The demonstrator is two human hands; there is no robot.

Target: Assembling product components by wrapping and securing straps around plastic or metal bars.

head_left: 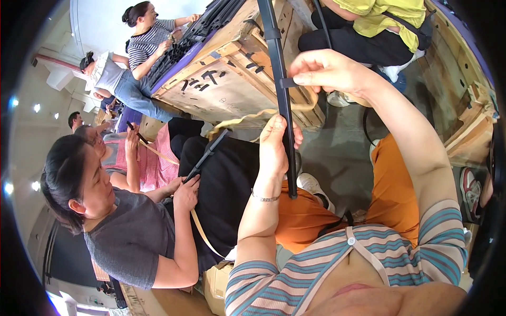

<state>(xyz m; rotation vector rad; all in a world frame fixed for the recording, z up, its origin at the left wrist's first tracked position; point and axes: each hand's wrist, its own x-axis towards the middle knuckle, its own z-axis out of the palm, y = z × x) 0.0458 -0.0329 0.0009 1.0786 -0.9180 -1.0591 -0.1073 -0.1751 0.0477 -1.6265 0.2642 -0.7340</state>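
A long, slim black bar [280, 63] stands slantwise before me, its lower end over my orange-clad leg. My left hand [275, 147] wraps round its lower half, thumb along the near side. Higher up, my right hand [329, 73] pinches a short black band [288, 82] between thumb and fingers where it meets the bar. A similar black band [272, 34] circles the bar farther up. From beneath my right hand a narrow yellowish strip [258, 114] curls behind the bar toward the left; its attachment is hidden.
A co-worker in a dark grey shirt [132, 231] sits close at my left, holding a black bar [205, 156]. Ahead stands a wooden crate [211, 92] with black bars piled on top. Someone in yellow [390, 26] sits ahead right, near another wooden crate [469, 121].
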